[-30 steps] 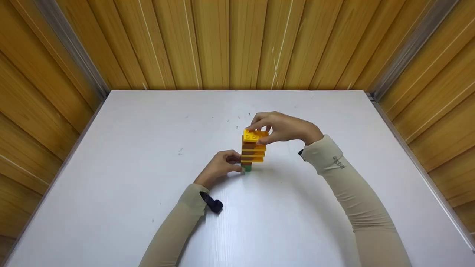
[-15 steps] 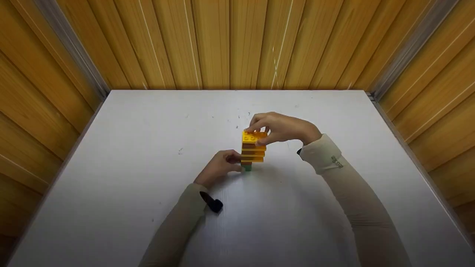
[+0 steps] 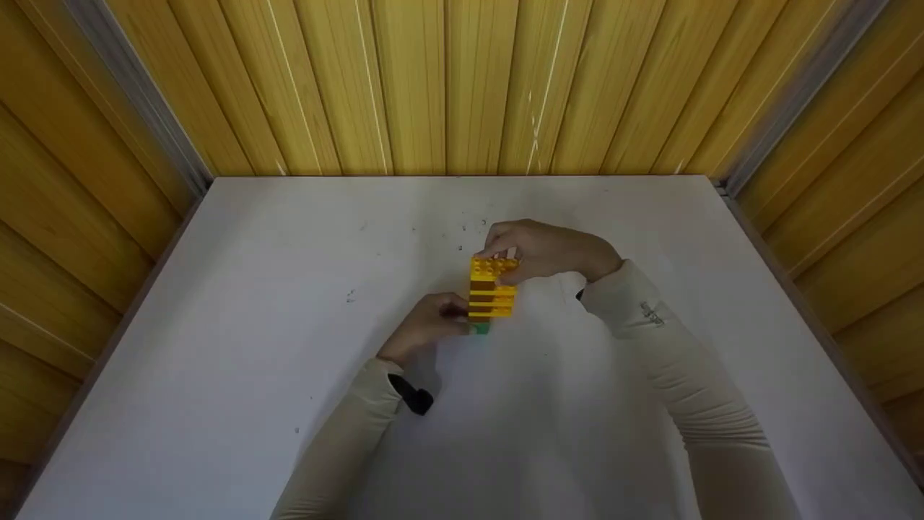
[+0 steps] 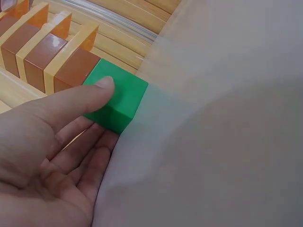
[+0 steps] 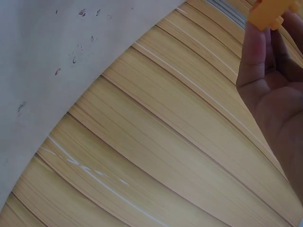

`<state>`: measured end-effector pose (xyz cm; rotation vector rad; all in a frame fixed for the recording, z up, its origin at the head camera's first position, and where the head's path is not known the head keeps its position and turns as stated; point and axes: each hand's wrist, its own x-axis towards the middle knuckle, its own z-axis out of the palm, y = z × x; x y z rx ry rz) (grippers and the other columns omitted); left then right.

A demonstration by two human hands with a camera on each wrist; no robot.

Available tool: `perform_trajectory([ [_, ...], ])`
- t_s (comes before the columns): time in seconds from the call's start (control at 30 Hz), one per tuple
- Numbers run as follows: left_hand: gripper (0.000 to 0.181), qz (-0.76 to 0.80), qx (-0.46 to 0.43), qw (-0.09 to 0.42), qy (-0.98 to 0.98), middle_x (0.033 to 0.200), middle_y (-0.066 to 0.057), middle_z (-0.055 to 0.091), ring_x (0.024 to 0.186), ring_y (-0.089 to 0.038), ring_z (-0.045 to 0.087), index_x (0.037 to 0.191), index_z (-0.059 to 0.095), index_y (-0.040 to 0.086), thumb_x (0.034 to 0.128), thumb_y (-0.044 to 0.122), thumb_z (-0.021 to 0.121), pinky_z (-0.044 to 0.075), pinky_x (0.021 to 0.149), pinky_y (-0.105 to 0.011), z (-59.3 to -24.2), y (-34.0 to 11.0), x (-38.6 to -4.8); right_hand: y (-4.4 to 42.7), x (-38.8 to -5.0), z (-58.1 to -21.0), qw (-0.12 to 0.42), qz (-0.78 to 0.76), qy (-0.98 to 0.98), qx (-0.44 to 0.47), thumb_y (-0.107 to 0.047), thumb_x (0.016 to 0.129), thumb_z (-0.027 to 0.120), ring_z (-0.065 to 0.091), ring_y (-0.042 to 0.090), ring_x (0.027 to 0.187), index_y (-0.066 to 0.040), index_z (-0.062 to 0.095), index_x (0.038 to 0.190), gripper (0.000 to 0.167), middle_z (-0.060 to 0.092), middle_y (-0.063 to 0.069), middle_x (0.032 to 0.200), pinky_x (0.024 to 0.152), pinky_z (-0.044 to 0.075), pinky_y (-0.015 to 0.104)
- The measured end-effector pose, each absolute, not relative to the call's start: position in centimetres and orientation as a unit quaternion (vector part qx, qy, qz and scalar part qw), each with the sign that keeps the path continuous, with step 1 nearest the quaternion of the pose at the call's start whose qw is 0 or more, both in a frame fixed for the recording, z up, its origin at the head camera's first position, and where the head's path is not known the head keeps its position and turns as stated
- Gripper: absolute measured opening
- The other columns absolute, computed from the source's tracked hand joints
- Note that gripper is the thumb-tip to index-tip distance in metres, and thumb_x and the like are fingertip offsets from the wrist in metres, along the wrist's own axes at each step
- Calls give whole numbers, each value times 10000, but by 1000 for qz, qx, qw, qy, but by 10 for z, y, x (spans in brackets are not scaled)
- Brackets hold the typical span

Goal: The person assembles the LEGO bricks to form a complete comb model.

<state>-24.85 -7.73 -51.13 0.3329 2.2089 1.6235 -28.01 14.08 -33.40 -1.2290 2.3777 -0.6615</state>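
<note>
A tower of brown blocks [image 4: 78,66] and yellow plates [image 3: 491,313] alternating stands in the middle of the table, on a green block [image 4: 125,90]. My left hand [image 3: 426,325] pinches this green block at the bottom, its thumb flat on one face in the left wrist view. At the top, my right hand [image 3: 548,249] holds a yellow studded plate [image 3: 485,268] between thumb and fingers. The yellow plates jut out to the right past the brown blocks. In the right wrist view only a corner of the held yellow plate [image 5: 270,13] shows.
The white table [image 3: 289,238] carries small dark marks behind and left of the tower. Yellow wood-look panels [image 3: 419,87] wall in its back and sides. A black wrist strap [image 3: 411,395] is on the left sleeve.
My right hand has come down slightly with the top yellow plate, which now sits lower on the tower. The left hand stays put. The light over the table has dimmed.
</note>
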Motion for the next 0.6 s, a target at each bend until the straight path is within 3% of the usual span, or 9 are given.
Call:
perform_trajectory([
  [0.6, 300, 580, 124, 189, 782, 1147, -25, 671, 1077, -184, 592, 1122, 667, 104, 826, 101, 717, 470, 941, -359, -518, -77, -252, 136, -278, -338, 194, -234, 847, -435, -72, 832, 722, 584, 221, 982, -9, 619, 1252, 437, 594, 90, 1042, 841, 526, 326],
])
